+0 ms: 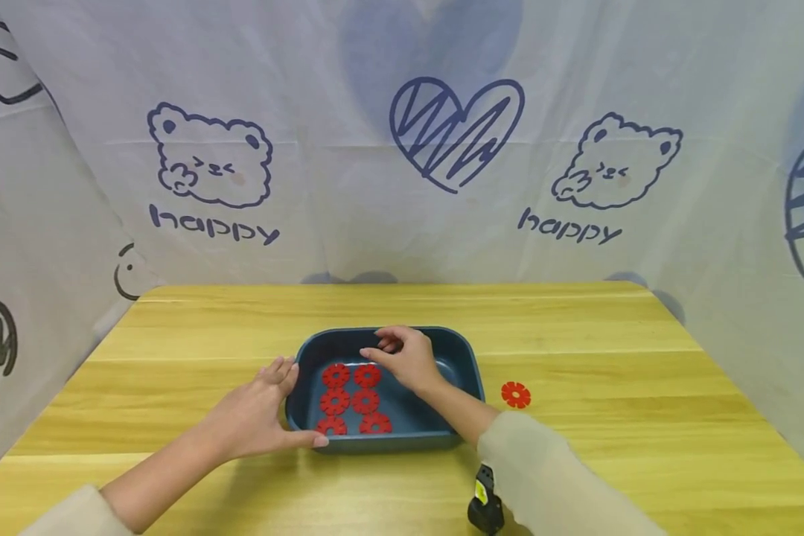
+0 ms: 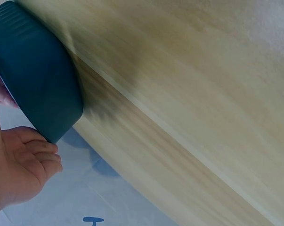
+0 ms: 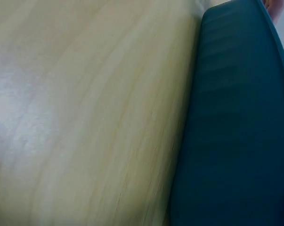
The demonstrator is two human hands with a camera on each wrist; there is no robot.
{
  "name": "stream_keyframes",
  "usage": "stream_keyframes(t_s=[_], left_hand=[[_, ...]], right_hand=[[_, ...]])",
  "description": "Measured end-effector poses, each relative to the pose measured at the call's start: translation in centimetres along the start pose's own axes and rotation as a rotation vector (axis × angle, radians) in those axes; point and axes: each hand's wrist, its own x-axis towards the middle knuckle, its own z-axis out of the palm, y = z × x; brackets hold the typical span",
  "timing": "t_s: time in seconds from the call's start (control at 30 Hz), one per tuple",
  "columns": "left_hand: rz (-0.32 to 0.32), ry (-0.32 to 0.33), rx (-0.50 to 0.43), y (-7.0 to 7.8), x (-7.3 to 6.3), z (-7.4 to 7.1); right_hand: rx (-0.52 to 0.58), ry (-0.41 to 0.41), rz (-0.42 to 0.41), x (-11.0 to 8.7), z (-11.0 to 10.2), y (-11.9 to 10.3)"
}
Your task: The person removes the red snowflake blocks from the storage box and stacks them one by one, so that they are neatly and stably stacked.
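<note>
A dark blue rectangular tub (image 1: 402,444) stands on the table. Inside its left half, several red notched plastic discs (image 1: 365,402) lie in two columns. My left hand (image 1: 257,409) rests spread against the tub's left end, its thumb along the front rim and its other fingers at the left side. From the left wrist view, the same fingers touch the rim of the tub (image 2: 38,70). Over the tub's back half hovers my right hand (image 1: 405,359), thumb and fingers apart with nothing visible between them. The right wrist view shows the tub's outer wall (image 3: 236,117), but not that hand's fingers.
Another red notched disc (image 1: 516,395) lies on the wooden table (image 1: 610,357), right of the tub. A black device with a yellow label (image 1: 485,506) shows beside the right sleeve. White cloth (image 1: 348,201) with blue drawings hangs behind the table and at its sides.
</note>
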Motion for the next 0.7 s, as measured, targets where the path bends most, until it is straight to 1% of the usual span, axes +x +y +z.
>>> stream_keyframes(t_s=[0.2, 0.5, 0.7], left_hand=[[-0.004, -0.012, -0.006, -0.1, -0.1, -0.2], [0.001, -0.003, -0.008, -0.1, -0.1, -0.1], [0.001, 0.003, -0.007, 0.0, -0.1, 0.0]], right_hand=[[-0.081, -0.071, 0.046, 0.5, 0.3, 0.3], [-0.186, -0.165, 0.111, 0.6, 0.5, 1.1], [-0.292, -0.205, 0.111, 0.5, 0.7, 1.5]])
